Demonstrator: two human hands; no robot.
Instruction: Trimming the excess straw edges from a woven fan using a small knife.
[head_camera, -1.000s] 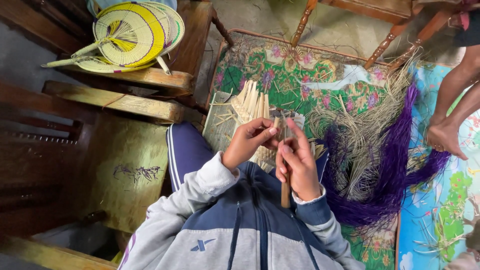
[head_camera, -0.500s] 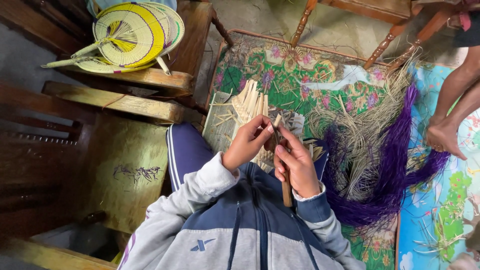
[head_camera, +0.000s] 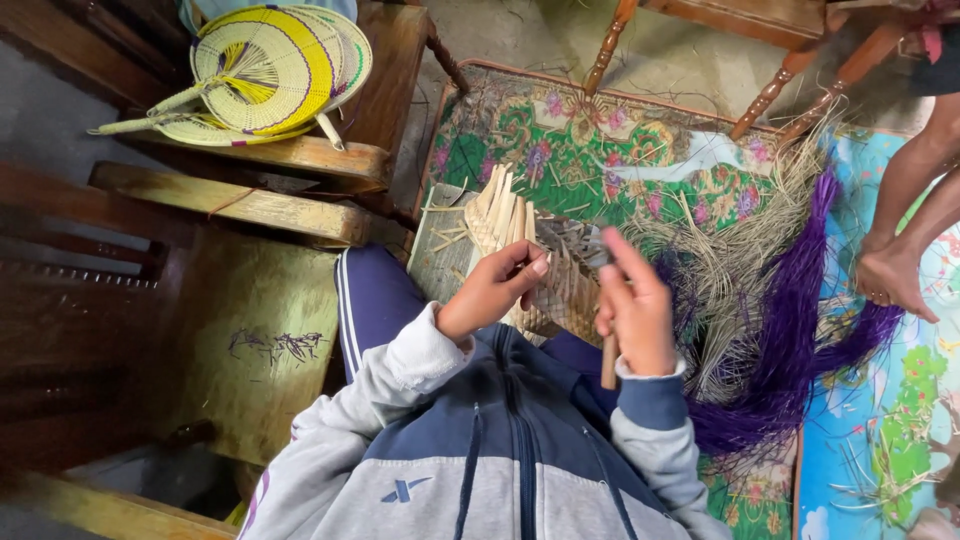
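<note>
Straw work: half-woven fan (head_camera: 540, 260) on the lap, loose strips pointing away from the body.
Left hand (head_camera: 490, 293): fingertips pinched on one strip.
Right hand (head_camera: 633, 310): closed round the wooden handle (head_camera: 608, 362), just right of the weave.
Nearer hand: left.

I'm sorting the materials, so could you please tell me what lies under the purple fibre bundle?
The purple fibre bundle lies over pale straw and the floral mat; what is beneath its thickest part is covered.

the single head-worn camera is looking steeply down and close over the wearer's chest, taking in the floor mat (head_camera: 640, 150) ahead and probably a wooden bench (head_camera: 250, 330) at left.
</note>
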